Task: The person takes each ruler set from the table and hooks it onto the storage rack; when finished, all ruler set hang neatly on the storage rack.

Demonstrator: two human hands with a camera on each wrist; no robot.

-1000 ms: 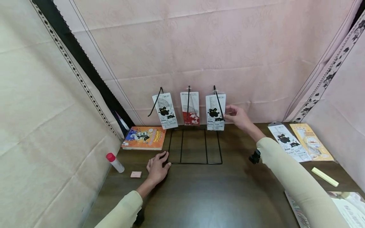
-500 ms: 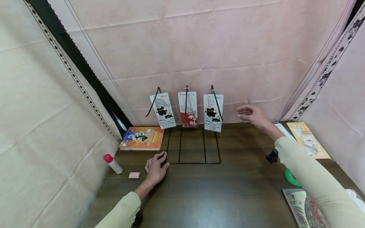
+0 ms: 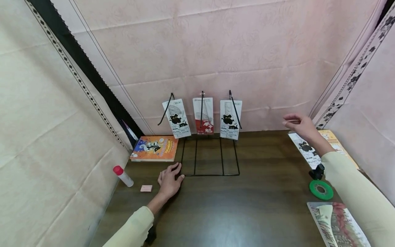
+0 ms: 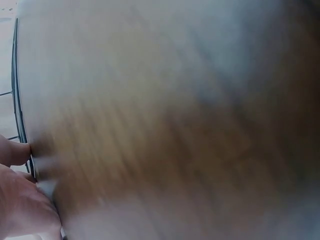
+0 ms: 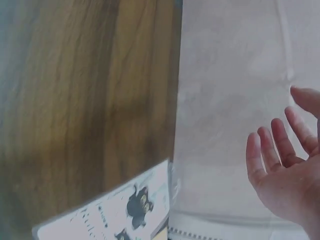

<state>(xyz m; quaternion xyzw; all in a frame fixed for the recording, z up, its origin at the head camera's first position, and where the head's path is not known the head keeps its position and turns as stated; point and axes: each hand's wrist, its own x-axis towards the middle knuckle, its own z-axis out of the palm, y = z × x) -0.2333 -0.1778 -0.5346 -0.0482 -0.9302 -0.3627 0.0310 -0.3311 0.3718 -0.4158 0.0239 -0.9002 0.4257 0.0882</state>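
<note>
"Where's the one rack point(image 3: 222, 156)?"
"On the bench point(image 3: 247, 206), three hanging packets point(image 3: 207, 111) at its twelve o'clock. Left hand point(image 3: 168, 182), fingers relaxed, touches its eight."
"Right hand point(image 3: 301, 127)?"
"Loosely spread, near one ruler packet point(image 3: 305, 151) at three."

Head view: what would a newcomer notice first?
Likely the three flat printed card packets hanging in a row at back centre, over the base of a black wire rack. Then colour: the orange rectangular picture book left of the rack and the flat green ring on the right side of the dark wooden table. The bare left hand touches the rack's near-left corner.
</note>
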